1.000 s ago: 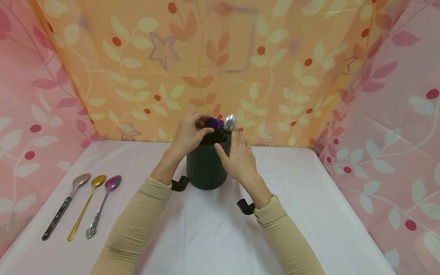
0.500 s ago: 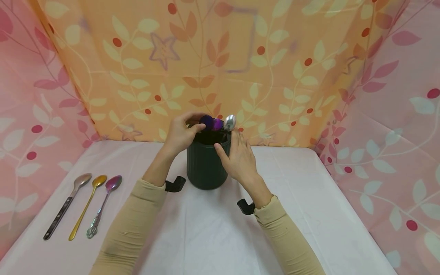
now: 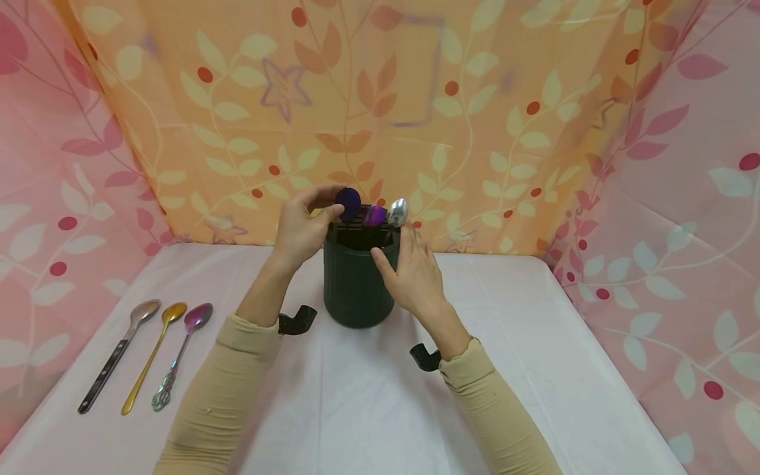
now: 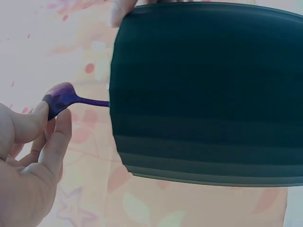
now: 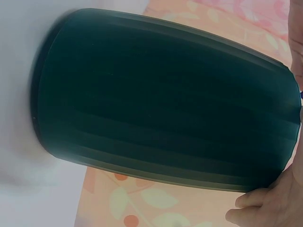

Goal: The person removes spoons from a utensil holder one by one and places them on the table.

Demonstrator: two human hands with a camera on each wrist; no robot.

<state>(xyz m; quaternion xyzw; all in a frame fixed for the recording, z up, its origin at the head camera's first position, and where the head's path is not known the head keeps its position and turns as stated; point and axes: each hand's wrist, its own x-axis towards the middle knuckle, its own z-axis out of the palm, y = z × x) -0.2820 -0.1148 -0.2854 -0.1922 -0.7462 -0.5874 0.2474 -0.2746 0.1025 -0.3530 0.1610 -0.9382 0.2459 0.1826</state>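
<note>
A dark green ribbed utensil holder (image 3: 358, 290) stands upright on the table. My left hand (image 3: 303, 221) pinches a dark purple-blue spoon (image 3: 348, 202) by its bowl, over the holder's left rim. In the left wrist view, the handle of this spoon (image 4: 90, 101) still runs into the holder. My right hand (image 3: 414, 274) holds the holder's right side near the rim, its thumb at the front. A bright purple spoon (image 3: 375, 216) and a silver spoon (image 3: 398, 212) stand in the holder, bowls up. The lower ends of the spoons are hidden inside.
To the left lie a spoon with a black handle (image 3: 107, 369), a gold spoon (image 3: 150, 363) and a purple spoon with an ornate silvery handle (image 3: 178, 359), side by side. White cloth (image 3: 356, 409) covers the table. Leaf-patterned curtains (image 3: 320, 119) surround it.
My left hand has drawn the purple-blue spoon left and slightly upward, away from the bright purple one. A black slotted top now shows at the holder's back. My right hand has stayed put.
</note>
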